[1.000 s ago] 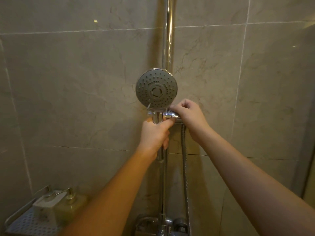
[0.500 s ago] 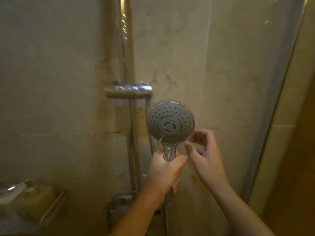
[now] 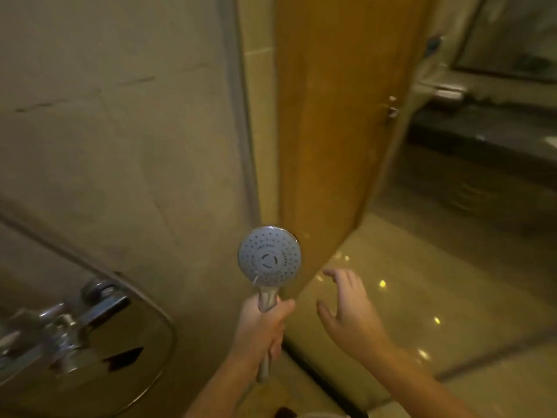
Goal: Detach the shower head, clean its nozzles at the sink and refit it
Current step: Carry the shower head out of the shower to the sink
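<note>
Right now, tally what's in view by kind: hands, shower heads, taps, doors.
Hands: 2, left hand gripping the handle, right hand open
Shower heads: 1, the shower head
Taps: 1, the mixer tap
Doors: 1, the wooden door
Total: 5

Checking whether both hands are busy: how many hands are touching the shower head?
1. The left hand grips the shower head by its handle; the right hand hangs open beside it, touching nothing.
</note>
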